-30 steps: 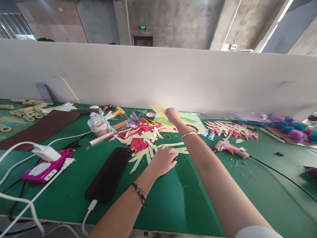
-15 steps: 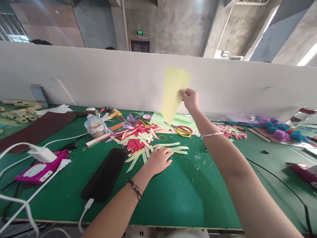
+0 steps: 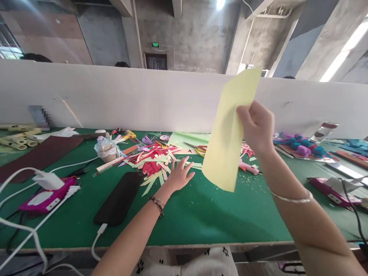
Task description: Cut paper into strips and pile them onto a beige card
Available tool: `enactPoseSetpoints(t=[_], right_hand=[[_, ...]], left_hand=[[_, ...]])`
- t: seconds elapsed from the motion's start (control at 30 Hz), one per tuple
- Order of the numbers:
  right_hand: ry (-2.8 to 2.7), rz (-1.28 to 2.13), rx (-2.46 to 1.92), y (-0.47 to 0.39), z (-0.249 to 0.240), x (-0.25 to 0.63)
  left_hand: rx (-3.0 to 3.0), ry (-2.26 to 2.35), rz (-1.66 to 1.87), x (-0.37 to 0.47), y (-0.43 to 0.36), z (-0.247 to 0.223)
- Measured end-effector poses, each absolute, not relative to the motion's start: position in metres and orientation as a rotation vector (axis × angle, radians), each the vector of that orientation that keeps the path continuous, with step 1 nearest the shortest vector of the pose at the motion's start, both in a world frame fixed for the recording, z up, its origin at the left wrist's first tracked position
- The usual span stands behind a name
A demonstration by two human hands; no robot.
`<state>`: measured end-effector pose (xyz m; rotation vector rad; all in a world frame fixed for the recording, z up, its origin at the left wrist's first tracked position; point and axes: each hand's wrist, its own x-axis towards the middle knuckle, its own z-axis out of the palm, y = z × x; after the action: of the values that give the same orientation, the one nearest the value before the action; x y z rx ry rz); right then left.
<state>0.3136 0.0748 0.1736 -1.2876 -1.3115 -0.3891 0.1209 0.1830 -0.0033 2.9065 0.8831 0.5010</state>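
Note:
A sheet of yellow paper (image 3: 227,134) is pinched at its right edge by my right hand (image 3: 258,122), held up off the table and slightly bowed. My left hand (image 3: 180,174) has its fingers spread, at the right end of the pale green paper strips (image 3: 149,186); whether it touches them I cannot tell. Beyond it lies a heap of red and pink paper strips (image 3: 155,163). Scissors with yellow and red handles (image 3: 201,148) lie behind, partly hidden by the sheet.
A black phone (image 3: 119,199) on a charging cable lies left of my left arm. Purple power strips (image 3: 47,197) sit at both sides. A wrapped pot (image 3: 108,149), a pink glue gun (image 3: 249,167), and a clear bottle (image 3: 324,132) stand or lie farther back. A white partition (image 3: 129,99) borders the table.
My right hand has brought the yellow sheet nearer and to the right, away from the partition. My left hand has shifted slightly, its fingers spreading more. The view has tilted up a little.

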Motion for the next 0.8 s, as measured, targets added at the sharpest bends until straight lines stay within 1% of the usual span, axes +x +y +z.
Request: enactPoseSetpoints(t=[0.07, 0.1, 0.2, 0.23, 0.27, 0.3, 0.4, 0.43, 0.5, 0.6, 0.67, 0.73, 0.8], right_hand=[[-1.49, -0.685, -1.325, 0.043, 0.171, 0.301], [-1.588, -0.796, -1.303, 0.03, 0.165, 0.294], [-2.018, -0.899, -1.339, 0.007, 0.127, 0.271], [-2.15, -0.896, -1.385, 0.005, 0.109, 0.263], [-2.247, -0.869, -1.395, 0.003, 0.09, 0.256], [-2.309, -0.823, -1.419, 0.004, 0.071, 0.25], [-2.417, -0.59, -1.454, 0.008, 0.025, 0.235], [-2.435, -0.485, -1.467, 0.009, 0.015, 0.232], [-2.457, -0.259, -1.48, 0.013, 0.004, 0.229], [-2.467, 0.029, -1.468, 0.019, 0.005, 0.233], [-2.477, 0.14, -1.458, 0.022, 0.008, 0.237], [-2.496, 0.131, -1.504, 0.025, 0.011, 0.239], [-2.495, -0.033, -1.628, 0.027, 0.01, 0.238]], left_hand=[[2.831, 0.992, 0.674, 0.109, 0.176, 0.014], [2.737, 1.048, 0.884, 0.1, 0.169, 0.025], [2.512, 1.013, 1.514, 0.066, 0.133, 0.053], [2.488, 1.007, 1.629, 0.056, 0.118, 0.058], [2.545, 0.964, 1.642, 0.047, 0.104, 0.061], [2.682, 0.902, 1.513, 0.04, 0.09, 0.06], [3.081, 0.59, 0.895, 0.037, 0.064, 0.047], [3.121, 0.56, 0.728, 0.04, 0.062, 0.04], [3.09, 0.632, 0.501, 0.046, 0.064, 0.028], [2.97, 0.723, 0.323, 0.052, 0.075, 0.017], [2.909, 0.738, 0.282, 0.052, 0.082, 0.015], [2.86, 0.744, 0.253, 0.051, 0.086, 0.014], [2.826, 0.747, 0.205, 0.049, 0.088, 0.013]])
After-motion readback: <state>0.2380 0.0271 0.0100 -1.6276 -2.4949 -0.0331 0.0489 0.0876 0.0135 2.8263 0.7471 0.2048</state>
